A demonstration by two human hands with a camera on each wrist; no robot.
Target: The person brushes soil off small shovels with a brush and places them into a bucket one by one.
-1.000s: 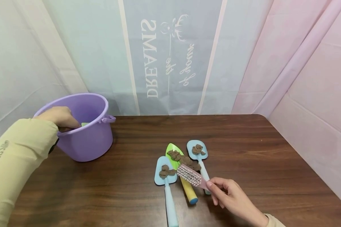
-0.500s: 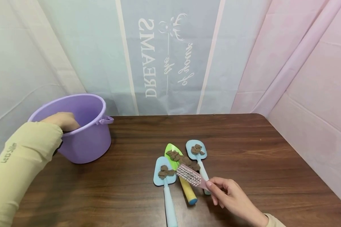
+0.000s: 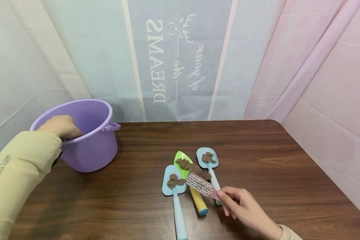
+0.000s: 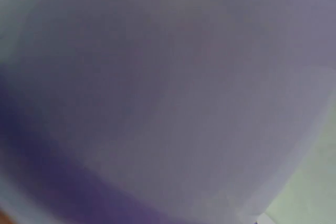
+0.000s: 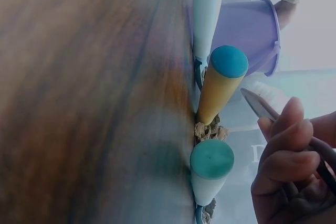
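In the head view my left hand (image 3: 60,126) reaches over the rim of a purple bucket (image 3: 93,153); its fingers are hidden inside. The left wrist view is blurred, mostly purple-grey. My right hand (image 3: 243,203) grips a pink brush (image 3: 201,185) by its handle, white bristles facing up. In the right wrist view the fingers (image 5: 289,166) curl round the handle. Below the brush lies a green trowel (image 3: 180,156) with a yellow handle, bearing brown crumbly lumps (image 3: 195,168). Two light blue spatulas flank it, the left one (image 3: 168,190) and the right one (image 3: 204,153), each with brown lumps.
Everything stands on a dark brown wooden table (image 3: 273,166). A pale printed curtain (image 3: 180,66) hangs behind its back edge, with a pinkish-white cloth (image 3: 333,116) on the right side. The bucket's handle joint (image 3: 112,126) sticks out to the right.
A light green edge beside my left fingers in the bucket shows one second ago and is out of sight now. The left hand shifts slightly within the bucket. My right hand and the brush stay still.
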